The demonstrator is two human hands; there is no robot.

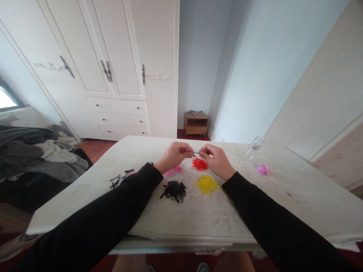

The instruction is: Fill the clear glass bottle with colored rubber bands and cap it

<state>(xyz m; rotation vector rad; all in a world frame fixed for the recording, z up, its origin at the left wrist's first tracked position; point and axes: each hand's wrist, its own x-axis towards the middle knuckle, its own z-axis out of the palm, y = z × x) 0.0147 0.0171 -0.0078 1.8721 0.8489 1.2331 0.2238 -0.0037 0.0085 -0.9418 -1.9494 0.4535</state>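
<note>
Above the far part of the white table (pixel 195 223), my left hand (pixel 176 155) and my right hand (pixel 217 158) face each other with fingertips pinched. Between them runs a thin blue band (pixel 196 153), like a small elastic band, with one end in each pinch. Just below the fingers lies a heap of red bands (pixel 200 164). A pink heap of bands (pixel 173 170) is partly hidden behind my left wrist. Nearer to me are a pile of black bands (pixel 174 190) and a pile of yellow bands (pixel 207 184).
Loose black pieces (pixel 115 181) lie beside my left forearm. Toward the right stand a clear glass or jar (pixel 254 147) and a pink-purple object (pixel 263 169). Dark clothes (pixel 25 155) are heaped left of the table. Behind it are a white wardrobe (pixel 121 56) and a small wooden cabinet (pixel 196 124).
</note>
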